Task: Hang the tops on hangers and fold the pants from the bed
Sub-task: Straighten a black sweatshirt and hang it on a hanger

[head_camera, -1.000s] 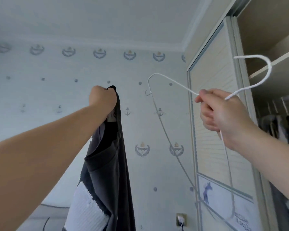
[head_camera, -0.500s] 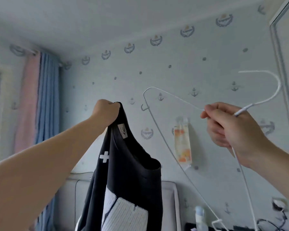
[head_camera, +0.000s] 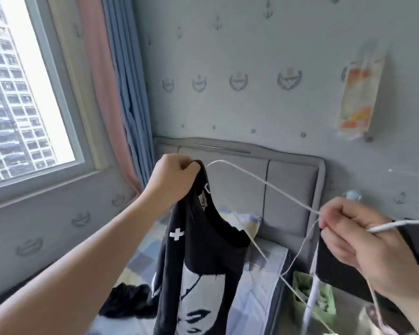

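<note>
The left hand (head_camera: 173, 176) grips the black top (head_camera: 203, 262) at frame centre; the right hand (head_camera: 363, 240) pinches a white hanger (head_camera: 264, 182) lower right.

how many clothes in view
2 for sure: the black printed top held by the left hand, and a dark crumpled garment on the bed below. A dark shape behind the right hand, which holds the hanger, may be a third.

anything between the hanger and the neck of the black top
Nothing visible. The white hanger in the right hand ends right beside the black top, whose collar the left hand holds up.
</note>
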The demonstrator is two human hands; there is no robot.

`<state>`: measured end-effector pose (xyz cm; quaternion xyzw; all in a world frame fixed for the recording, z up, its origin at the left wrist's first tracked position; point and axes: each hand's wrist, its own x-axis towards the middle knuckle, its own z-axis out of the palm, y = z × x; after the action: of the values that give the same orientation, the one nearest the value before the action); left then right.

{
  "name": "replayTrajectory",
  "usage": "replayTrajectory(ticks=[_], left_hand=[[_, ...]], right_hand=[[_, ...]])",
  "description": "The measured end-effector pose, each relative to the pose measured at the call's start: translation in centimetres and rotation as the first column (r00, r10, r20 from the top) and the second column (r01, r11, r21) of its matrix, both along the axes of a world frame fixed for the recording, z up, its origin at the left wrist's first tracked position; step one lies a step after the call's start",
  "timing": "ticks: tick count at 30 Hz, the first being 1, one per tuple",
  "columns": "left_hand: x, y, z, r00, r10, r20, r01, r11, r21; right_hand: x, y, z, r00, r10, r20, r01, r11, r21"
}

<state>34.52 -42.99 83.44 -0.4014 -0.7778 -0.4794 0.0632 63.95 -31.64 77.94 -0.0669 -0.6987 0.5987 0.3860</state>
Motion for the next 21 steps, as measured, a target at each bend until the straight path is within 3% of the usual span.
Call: replayTrajectory(ticks=[6,10,12,15,18,21], left_hand=[[-0.6,-3.9,-8.9,0.999,0.04,0.017,-0.038,0.994,-0.104],[0.2,-6.3,-13.1,0.998,0.064,0.001,-0.063,0.981,-0.181],[0.6,-7.2,-14.4,0.998,0.052,-0.02,-0.056,0.972,-0.229],[2.1,-8.0,-15.8,0.988,-0.049,-0.149,0.002,0.955,-0.297],[4.7,-7.8,-16.7,0.956,-0.205,-0.208,0.123,0.929,-0.349],[6.5,-7.9,-16.9,0.946,-0.25,-0.205,0.174,0.928,-0.328]], right_hand=[[-2.6,-3.9,-8.5,0.987,0.059,0.148,-0.035,0.986,-0.16],[-3.2,-5.6,-11.8,0.966,0.026,0.258,0.005,0.993,-0.117],[-3.3,-6.1,-12.5,0.946,-0.014,0.324,0.022,1.0,-0.021],[-3.7,-6.8,-12.6,0.913,-0.051,0.405,0.006,0.994,0.111],[-5.2,-7.6,-13.1,0.89,-0.006,0.456,-0.038,0.995,0.089],[-6.6,-8.5,-13.4,0.883,0.034,0.468,-0.052,0.998,0.025]])
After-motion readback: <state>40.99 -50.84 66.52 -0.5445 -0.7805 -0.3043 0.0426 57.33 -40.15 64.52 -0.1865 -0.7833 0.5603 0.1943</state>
